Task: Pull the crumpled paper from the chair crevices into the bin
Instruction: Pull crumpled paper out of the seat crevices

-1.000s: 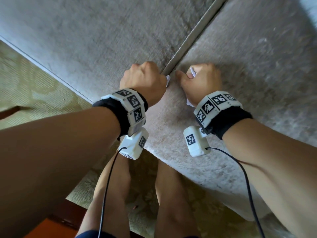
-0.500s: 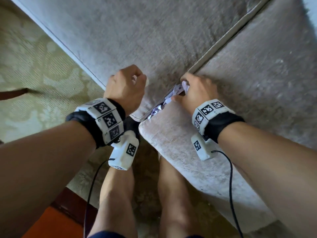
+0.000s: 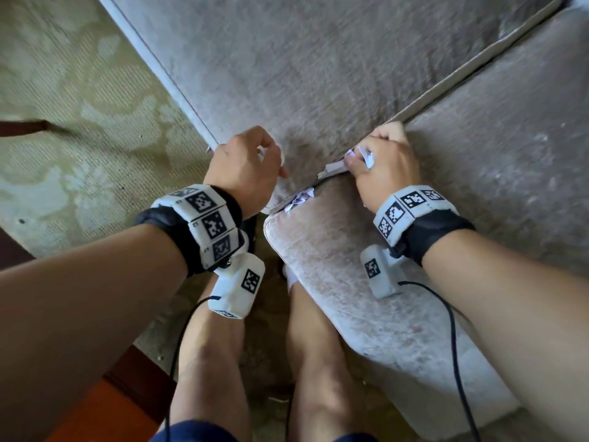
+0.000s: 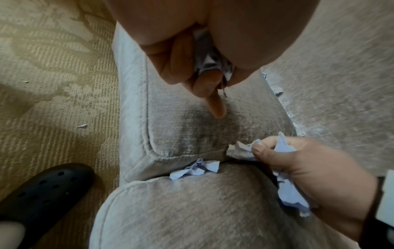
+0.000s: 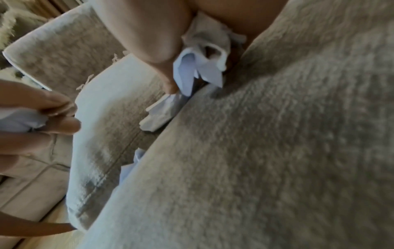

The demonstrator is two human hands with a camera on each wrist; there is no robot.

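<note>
We count three paper wads. Our left hand (image 3: 245,167), center frame, has its grip curled around one (image 4: 210,58). Our right hand (image 3: 384,164) pinches a second (image 4: 285,171) at the crevice (image 3: 446,90). The third (image 4: 197,167) sits wedged between the cushions, lower center.

No readable text, brand or number in any view. Only printed marks: black-and-white square fiducial codes, patterns not letters. They sit on the white segmented band round the left wrist (image 3: 204,218) and on the white camera block under it (image 3: 237,283); same on the white segmented band round the right wrist (image 3: 411,208) and its white camera block (image 3: 379,271). Tiny marks at the left band's edge too small to read.
</note>
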